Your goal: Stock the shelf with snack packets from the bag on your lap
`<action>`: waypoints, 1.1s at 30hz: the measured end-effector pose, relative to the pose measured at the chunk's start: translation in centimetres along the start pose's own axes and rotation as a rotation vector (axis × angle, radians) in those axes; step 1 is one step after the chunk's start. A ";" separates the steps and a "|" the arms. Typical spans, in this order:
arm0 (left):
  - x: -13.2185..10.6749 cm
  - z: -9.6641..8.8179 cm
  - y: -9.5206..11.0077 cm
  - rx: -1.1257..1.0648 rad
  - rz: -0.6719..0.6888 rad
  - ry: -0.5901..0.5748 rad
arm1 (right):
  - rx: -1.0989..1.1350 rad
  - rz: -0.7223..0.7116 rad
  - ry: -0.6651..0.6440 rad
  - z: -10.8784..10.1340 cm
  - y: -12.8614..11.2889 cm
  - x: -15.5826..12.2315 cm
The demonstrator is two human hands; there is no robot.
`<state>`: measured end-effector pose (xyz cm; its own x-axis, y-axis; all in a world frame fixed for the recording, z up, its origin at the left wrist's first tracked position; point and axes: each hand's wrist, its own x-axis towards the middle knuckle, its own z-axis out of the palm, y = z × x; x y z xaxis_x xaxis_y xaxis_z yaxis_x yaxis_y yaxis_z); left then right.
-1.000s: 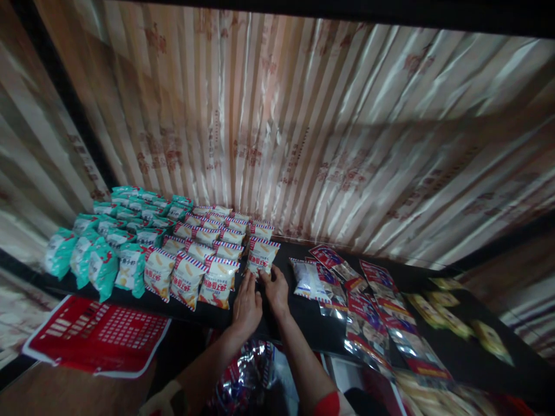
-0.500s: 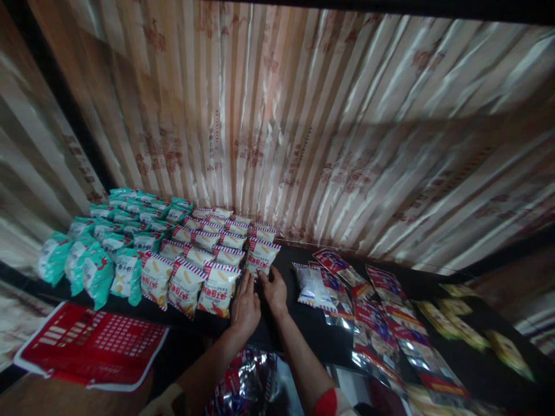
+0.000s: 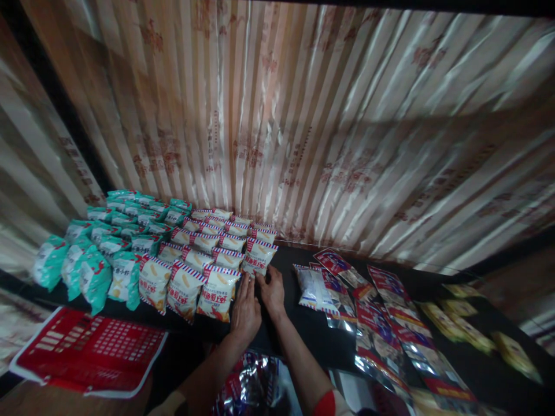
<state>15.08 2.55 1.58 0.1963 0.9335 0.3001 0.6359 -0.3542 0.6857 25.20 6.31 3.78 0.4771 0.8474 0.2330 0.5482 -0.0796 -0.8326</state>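
Note:
A white snack bag with a red-and-blue striped top edge stands at the right end of its row on the black shelf. At its lower right corner my right hand is closed, fingers bent against the bag. My left hand rests at the lower left of that bag, its fingers stretched out and held together, tips touching the bag's bottom. Close by on the left stands another bag of the same kind in the front row. Several more matching bags are lined up behind.
Turquoise snack bags fill the shelf's left end. A red plastic basket sits below its front edge. To the right lie a turned-over bag, flat red-and-blue packets and yellow packs. A striped sheet hangs behind.
The view has shifted slightly. Both hands stay at the same snack bag, which has hardly moved.

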 end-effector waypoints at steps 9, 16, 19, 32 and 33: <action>0.1 -0.2 0.1 0.015 -0.004 -0.032 | 0.067 -0.016 0.029 -0.1 0.6 -0.6; -0.2 -0.7 0.9 0.063 0.016 -0.031 | 0.079 -0.026 0.085 -0.7 1.3 -3.1; -0.8 -0.7 1.4 0.069 0.036 -0.025 | 0.067 -0.041 0.102 -1.3 1.1 -4.2; -7.0 -1.2 3.8 0.017 0.180 -0.123 | 0.145 -0.008 0.061 -5.7 1.2 -10.8; -7.7 -0.9 3.6 0.006 0.217 -0.118 | 0.152 0.001 0.044 -6.2 1.4 -11.4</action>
<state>15.14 -5.93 2.34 0.4143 0.8359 0.3600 0.5734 -0.5469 0.6100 24.78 -6.75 3.02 0.5094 0.8230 0.2513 0.4387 0.0029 -0.8986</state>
